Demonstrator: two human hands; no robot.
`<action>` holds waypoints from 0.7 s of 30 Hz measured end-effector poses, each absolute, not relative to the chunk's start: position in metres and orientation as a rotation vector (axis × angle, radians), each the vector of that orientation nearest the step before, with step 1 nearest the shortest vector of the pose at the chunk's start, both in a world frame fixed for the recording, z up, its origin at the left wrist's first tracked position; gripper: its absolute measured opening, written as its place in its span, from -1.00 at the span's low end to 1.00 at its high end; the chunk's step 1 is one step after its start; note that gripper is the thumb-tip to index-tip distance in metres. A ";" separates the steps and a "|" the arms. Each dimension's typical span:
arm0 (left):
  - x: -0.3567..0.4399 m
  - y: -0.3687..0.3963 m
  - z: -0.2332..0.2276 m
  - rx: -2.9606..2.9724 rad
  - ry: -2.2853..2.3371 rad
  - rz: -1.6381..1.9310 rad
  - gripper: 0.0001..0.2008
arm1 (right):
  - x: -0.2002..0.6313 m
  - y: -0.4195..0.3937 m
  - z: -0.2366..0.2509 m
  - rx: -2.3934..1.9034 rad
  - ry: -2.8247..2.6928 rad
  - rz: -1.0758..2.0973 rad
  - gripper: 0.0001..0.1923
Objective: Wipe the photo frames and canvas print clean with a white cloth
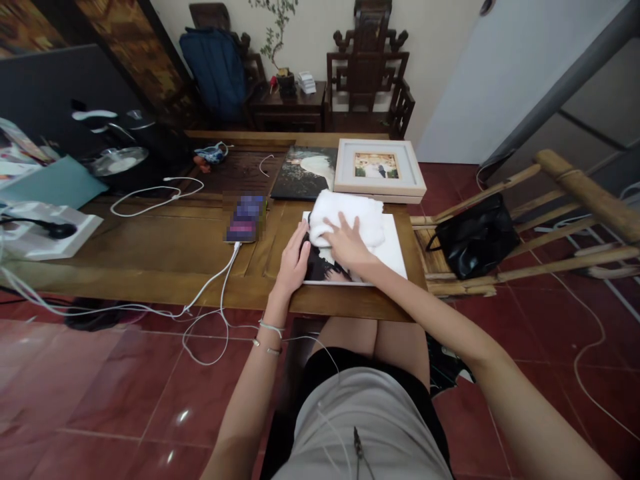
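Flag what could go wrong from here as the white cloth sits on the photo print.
1. The photo print lies at the table edge; pressure from the right hand on the white cloth might slide it off, though the left hand steadies it.
2. The charging cable dangles near the left arm and could snag.

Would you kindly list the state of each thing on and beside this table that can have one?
left hand: flat on the photo print's left edge
right hand: pressing on the white cloth
white cloth: bunched, lying on the print
photo print: flat at the table's near edge
framed photo: lying face up
phone: cable plugged in
black bag: slumped on the bamboo rack
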State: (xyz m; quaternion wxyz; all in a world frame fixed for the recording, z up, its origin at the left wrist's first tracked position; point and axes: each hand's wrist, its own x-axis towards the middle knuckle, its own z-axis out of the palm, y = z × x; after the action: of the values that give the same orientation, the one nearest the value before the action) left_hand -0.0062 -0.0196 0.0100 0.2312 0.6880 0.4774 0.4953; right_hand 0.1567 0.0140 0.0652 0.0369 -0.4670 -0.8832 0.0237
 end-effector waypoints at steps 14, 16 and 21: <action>-0.003 -0.021 0.007 1.974 1.401 1.124 -0.52 | 0.230 -0.069 0.077 -1.037 -2.900 0.351 -0.50; -0.004 -0.019 0.006 2.021 1.393 1.101 -0.52 | 0.237 -0.052 0.079 -1.196 -2.818 0.347 -0.48; -0.006 -0.016 0.002 2.084 1.386 1.086 -0.54 | 0.217 0.003 0.080 -1.398 -2.616 0.402 -0.46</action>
State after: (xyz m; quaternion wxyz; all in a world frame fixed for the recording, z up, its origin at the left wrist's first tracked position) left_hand -0.0062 -0.0162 0.0025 0.2053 0.7476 0.4971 0.3898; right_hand 0.2170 0.0031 0.0803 0.0741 -0.4658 -0.8716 0.1339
